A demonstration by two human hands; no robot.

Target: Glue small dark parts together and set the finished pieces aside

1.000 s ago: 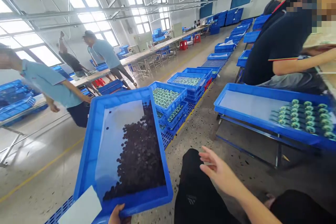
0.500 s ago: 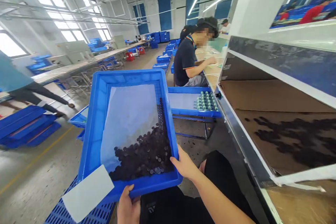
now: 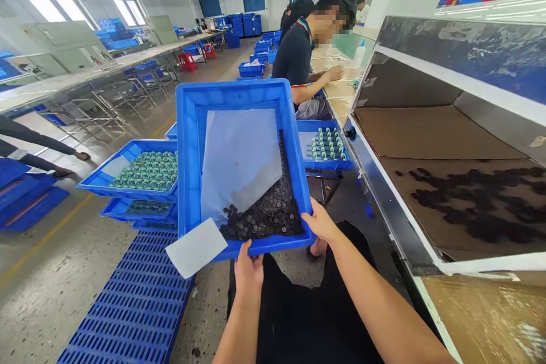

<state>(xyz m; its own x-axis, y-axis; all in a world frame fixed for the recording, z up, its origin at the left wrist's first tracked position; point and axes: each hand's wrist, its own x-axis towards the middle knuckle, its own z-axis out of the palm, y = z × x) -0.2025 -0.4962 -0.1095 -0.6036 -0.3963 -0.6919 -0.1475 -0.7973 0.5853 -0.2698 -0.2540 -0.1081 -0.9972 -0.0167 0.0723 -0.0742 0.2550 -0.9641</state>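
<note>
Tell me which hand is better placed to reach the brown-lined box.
Probably the right hand: it grips the right edge of the tray, on the side nearer the box. The left hand holds the near edge, farther away.

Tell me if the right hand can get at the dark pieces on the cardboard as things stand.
Probably not just now: the right hand grips the blue tray. Otherwise the way looks free: nothing seems to block the open side of the box around the dark pieces on the cardboard.

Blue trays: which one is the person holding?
The tray of black discs, held by the left hand and right hand; neither touches nearby trays of green parts.
</note>
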